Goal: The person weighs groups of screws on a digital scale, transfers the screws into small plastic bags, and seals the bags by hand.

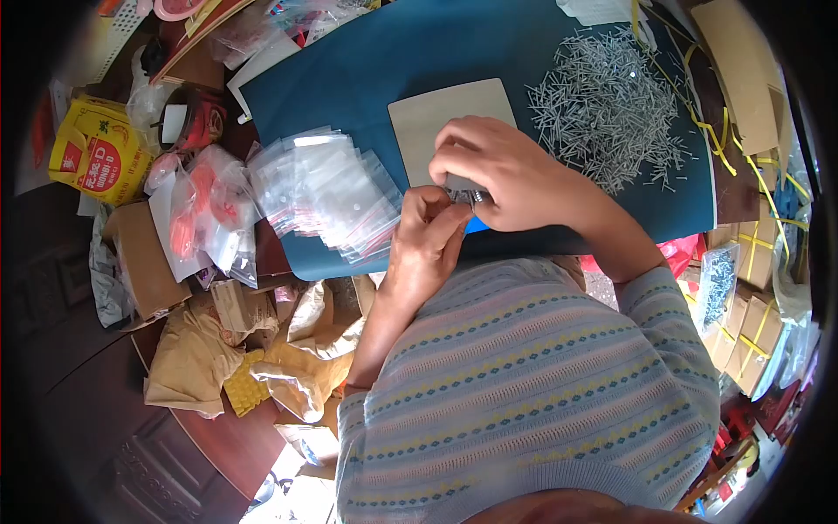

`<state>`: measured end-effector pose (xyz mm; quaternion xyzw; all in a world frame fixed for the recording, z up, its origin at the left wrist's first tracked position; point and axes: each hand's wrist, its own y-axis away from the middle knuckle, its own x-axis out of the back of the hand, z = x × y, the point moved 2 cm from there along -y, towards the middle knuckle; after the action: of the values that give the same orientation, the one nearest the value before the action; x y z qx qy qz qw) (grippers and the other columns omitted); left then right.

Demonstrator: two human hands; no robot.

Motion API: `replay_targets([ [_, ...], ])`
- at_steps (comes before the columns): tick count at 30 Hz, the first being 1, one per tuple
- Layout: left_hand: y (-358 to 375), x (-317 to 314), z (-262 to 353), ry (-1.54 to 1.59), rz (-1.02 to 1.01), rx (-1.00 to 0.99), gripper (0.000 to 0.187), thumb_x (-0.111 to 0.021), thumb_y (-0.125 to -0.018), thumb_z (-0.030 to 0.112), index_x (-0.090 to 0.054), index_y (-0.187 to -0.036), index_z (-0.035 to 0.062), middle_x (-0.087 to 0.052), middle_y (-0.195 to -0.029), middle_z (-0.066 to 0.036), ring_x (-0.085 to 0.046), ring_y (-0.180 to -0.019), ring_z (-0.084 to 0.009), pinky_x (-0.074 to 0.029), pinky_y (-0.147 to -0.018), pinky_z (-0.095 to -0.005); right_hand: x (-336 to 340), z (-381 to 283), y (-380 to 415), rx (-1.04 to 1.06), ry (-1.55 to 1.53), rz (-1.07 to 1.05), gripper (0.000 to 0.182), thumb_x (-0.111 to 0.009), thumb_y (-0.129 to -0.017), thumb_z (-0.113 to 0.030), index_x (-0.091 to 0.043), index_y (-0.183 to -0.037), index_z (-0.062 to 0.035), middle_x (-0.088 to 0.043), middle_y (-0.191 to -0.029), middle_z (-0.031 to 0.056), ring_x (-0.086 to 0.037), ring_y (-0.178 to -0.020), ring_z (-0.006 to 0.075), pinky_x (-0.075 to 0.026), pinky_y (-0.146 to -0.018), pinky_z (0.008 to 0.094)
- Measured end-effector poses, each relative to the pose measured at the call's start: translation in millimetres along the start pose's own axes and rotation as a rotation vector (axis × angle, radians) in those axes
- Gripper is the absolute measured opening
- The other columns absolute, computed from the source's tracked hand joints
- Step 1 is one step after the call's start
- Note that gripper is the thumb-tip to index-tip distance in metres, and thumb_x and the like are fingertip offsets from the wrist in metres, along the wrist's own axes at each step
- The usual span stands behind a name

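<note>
Dark teal sheet (349, 96) under everything here, and there's my heap of metal fasteners (602, 105), stiff and likely prickly. Clear bags (332, 183) fan out opposite, limp, probably slippery, best pinched at an edge. By the tan board (419, 122), my left hand (415, 244) pinches and my right hand (515, 175) curls around small metal pieces (477, 197): light, hard, best held mid-length. My fingers hide their ends; the blue patch (476, 224) underneath, I can't identify.
</note>
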<state>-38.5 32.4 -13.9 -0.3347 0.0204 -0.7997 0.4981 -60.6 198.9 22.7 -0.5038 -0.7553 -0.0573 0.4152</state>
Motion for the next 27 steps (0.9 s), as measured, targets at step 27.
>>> replay_targets([
  [27,5,21,-11,0.271,0.139,0.031,0.008,-0.058,-0.088,-0.005,-0.058,-0.095,-0.0018,-0.04,-0.13,-0.021,-0.053,-0.117,-0.0304,-0.055,-0.092,-0.0425,1,40,29,-0.088,0.027,0.161,0.035,-0.076,-0.075,-0.026,-0.057,-0.1,-0.0106,-0.06,-0.102,0.0049,-0.058,-0.098,0.0231,-0.029,-0.099,0.0433],
])
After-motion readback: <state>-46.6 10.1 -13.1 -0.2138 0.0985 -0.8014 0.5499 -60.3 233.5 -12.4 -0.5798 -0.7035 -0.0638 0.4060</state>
